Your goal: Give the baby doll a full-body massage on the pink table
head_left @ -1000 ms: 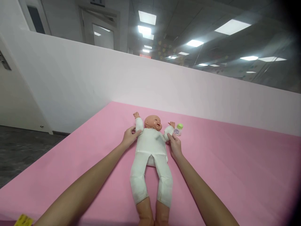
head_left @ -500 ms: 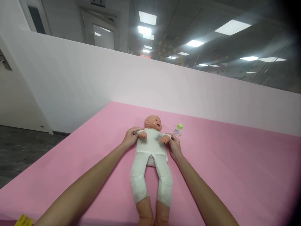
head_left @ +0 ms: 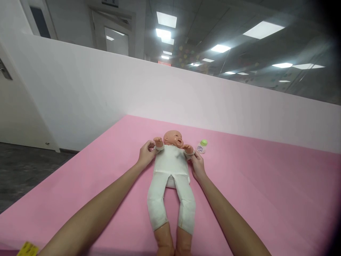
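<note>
Pink padding covers the wide mat [head_left: 253, 185], with a white partition wall [head_left: 186, 96] rising behind it and ceiling lights beyond. On this mat the left hand [head_left: 146, 156] has its fingers closed around the cuffed wrist of the baby doll [head_left: 172, 177], pinching the white sleeve just beside the doll's head. Across the doll's chest, the right hand [head_left: 197, 165] grips the other wrist the same way, thumb and fingers curled shut on the sleeve. Between the two hands the doll lies on its back in a white suit, head pointing away from the person, bare legs running toward the near edge. Half a second ago the doll's arms were folded low across its chest; now both little fists are lifted up beside the face, and a second ago they were spread wide on the mat. Just beyond the right hand, apart from its fingertips, a small bottle with a green cap [head_left: 201, 146] stands where it stood before. Well behind the left forearm, a yellow tag [head_left: 26, 249] shows at the mat's near corner.
</note>
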`<action>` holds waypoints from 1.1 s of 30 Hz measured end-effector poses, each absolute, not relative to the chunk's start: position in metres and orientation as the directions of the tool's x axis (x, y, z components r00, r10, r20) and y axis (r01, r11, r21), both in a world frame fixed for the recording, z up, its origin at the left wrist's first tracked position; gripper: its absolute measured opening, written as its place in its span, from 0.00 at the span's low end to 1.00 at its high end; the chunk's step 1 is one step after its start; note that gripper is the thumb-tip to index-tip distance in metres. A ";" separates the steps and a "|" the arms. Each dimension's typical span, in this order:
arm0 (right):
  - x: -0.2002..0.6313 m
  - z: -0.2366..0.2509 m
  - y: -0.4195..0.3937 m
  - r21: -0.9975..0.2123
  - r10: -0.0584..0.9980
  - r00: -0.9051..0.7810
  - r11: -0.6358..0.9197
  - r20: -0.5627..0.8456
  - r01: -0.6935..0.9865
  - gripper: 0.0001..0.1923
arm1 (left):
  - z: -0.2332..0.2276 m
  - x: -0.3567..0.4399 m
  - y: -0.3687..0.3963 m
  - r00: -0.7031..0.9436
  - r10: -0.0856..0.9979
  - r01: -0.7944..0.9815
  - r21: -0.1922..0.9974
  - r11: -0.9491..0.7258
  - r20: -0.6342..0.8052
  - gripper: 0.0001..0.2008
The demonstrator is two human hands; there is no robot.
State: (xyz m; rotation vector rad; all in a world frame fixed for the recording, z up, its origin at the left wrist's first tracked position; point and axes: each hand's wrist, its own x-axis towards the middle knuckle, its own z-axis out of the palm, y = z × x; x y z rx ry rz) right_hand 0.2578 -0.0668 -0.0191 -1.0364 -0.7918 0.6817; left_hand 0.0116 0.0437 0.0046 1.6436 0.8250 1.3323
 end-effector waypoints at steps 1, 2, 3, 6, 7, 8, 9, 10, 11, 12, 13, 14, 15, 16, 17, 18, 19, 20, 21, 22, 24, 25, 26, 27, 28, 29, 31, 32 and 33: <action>0.258 -0.019 -0.067 -0.923 0.799 0.552 0.364 0.240 -0.127 0.18 | 0.005 0.011 0.044 0.227 0.876 -0.011 0.901 -0.434 0.425 0.14; 0.259 -0.020 -0.066 -0.920 0.794 0.559 0.369 0.240 -0.130 0.19 | 0.006 0.010 0.043 0.238 0.871 -0.008 0.898 -0.441 0.430 0.13; 0.260 -0.021 -0.066 -0.918 0.787 0.568 0.375 0.242 -0.129 0.20 | 0.007 0.010 0.043 0.245 0.868 -0.009 0.897 -0.443 0.431 0.12; 0.262 -0.022 -0.065 -0.915 0.766 0.594 0.386 0.246 -0.118 0.18 | 0.009 0.009 0.041 0.264 0.868 -0.028 0.903 -0.429 0.421 0.14; 0.262 -0.023 -0.065 -0.915 0.763 0.598 0.386 0.245 -0.118 0.16 | 0.009 0.009 0.040 0.270 0.866 -0.035 0.903 -0.429 0.422 0.14; 0.263 -0.023 -0.065 -0.914 0.761 0.600 0.388 0.245 -0.118 0.15 | 0.009 0.009 0.040 0.279 0.859 -0.040 0.899 -0.436 0.429 0.14; 0.263 -0.023 -0.065 -0.913 0.761 0.600 0.389 0.247 -0.118 0.14 | 0.008 0.010 0.041 0.286 0.850 -0.038 0.891 -0.452 0.443 0.14; 0.263 -0.023 -0.065 -0.913 0.760 0.600 0.391 0.249 -0.115 0.13 | 0.007 0.010 0.041 0.293 0.839 -0.031 0.881 -0.471 0.459 0.14; 0.263 -0.023 -0.065 -0.914 0.758 0.602 0.391 0.253 -0.109 0.12 | 0.006 0.010 0.042 0.296 0.829 -0.022 0.871 -0.490 0.474 0.15; 0.262 -0.022 -0.065 -0.915 0.753 0.606 0.391 0.255 -0.102 0.11 | 0.005 0.011 0.043 0.294 0.823 -0.011 0.863 -0.505 0.486 0.15; 0.262 -0.021 -0.065 -0.916 0.749 0.611 0.390 0.256 -0.095 0.11 | 0.003 0.011 0.044 0.290 0.820 0.001 0.857 -0.515 0.493 0.15; 0.262 -0.021 -0.066 -0.917 0.746 0.615 0.389 0.255 -0.091 0.12 | 0.002 0.012 0.045 0.287 0.819 0.015 0.853 -0.522 0.496 0.16; 0.261 -0.020 -0.067 -0.918 0.745 0.617 0.386 0.253 -0.089 0.13 | 0.001 0.012 0.046 0.287 0.820 0.028 0.852 -0.523 0.495 0.16; 0.261 -0.019 -0.067 -0.919 0.745 0.617 0.385 0.252 -0.090 0.14 | 0.001 0.012 0.046 0.290 0.823 0.040 0.853 -0.521 0.489 0.16; 0.261 -0.019 -0.068 -0.920 0.748 0.615 0.382 0.249 -0.092 0.15 | 0.001 0.012 0.047 0.294 0.826 0.049 0.856 -0.515 0.480 0.16; 0.261 -0.018 -0.068 -0.921 0.752 0.612 0.378 0.245 -0.096 0.16 | 0.001 0.012 0.046 0.297 0.832 0.056 0.862 -0.505 0.468 0.16; 0.261 -0.018 -0.069 -0.923 0.756 0.610 0.373 0.239 -0.100 0.17 | 0.002 0.012 0.046 0.296 0.841 0.057 0.871 -0.489 0.453 0.16; 0.261 -0.017 -0.069 -0.925 0.758 0.609 0.366 0.232 -0.102 0.18 | 0.004 0.012 0.045 0.289 0.853 0.054 0.882 -0.468 0.435 0.16; 0.261 -0.017 -0.069 -0.928 0.759 0.611 0.358 0.225 -0.103 0.18 | 0.005 0.011 0.043 0.277 0.867 0.050 0.895 -0.443 0.414 0.16; 0.261 -0.017 -0.070 -0.931 0.758 0.615 0.351 0.217 -0.104 0.17 | 0.007 0.010 0.042 0.262 0.882 0.048 0.908 -0.416 0.390 0.16; 0.261 -0.017 -0.070 -0.935 0.755 0.624 0.338 0.202 -0.106 0.18 | 0.011 0.008 0.039 0.229 0.910 0.060 0.928 -0.368 0.346 0.16; 0.261 -0.017 -0.070 -0.936 0.755 0.626 0.334 0.198 -0.107 0.18 | 0.012 0.007 0.038 0.211 0.920 0.073 0.933 -0.352 0.331 0.16; 0.261 -0.017 -0.070 -0.937 0.755 0.626 0.332 0.195 -0.108 0.19 | 0.013 0.006 0.037 0.196 0.926 0.089 0.935 -0.344 0.322 0.15; 0.262 -0.017 -0.070 -0.938 0.755 0.627 0.330 0.194 -0.107 0.19 | 0.014 0.005 0.036 0.183 0.930 0.103 0.935 -0.341 0.319 0.15; 0.262 -0.017 -0.070 -0.939 0.755 0.627 0.327 0.194 -0.104 0.19 | 0.014 0.005 0.036 0.173 0.932 0.115 0.933 -0.341 0.319 0.15; 0.263 -0.017 -0.070 -0.940 0.754 0.627 0.325 0.195 -0.099 0.19 | 0.014 0.005 0.037 0.168 0.932 0.125 0.931 -0.343 0.321 0.16; 0.264 -0.018 -0.070 -0.945 0.748 0.635 0.316 0.195 -0.083 0.20 | 0.013 0.005 0.037 0.165 0.931 0.142 0.926 -0.350 0.326 0.17; 0.264 -0.018 -0.070 -0.948 0.745 0.639 0.309 0.192 -0.075 0.20 | 0.012 0.006 0.038 0.165 0.930 0.152 0.923 -0.354 0.330 0.17; 0.265 -0.018 -0.069 -0.951 0.740 0.645 0.301 0.188 -0.068 0.21 | 0.012 0.006 0.039 0.165 0.928 0.161 0.919 -0.359 0.334 0.17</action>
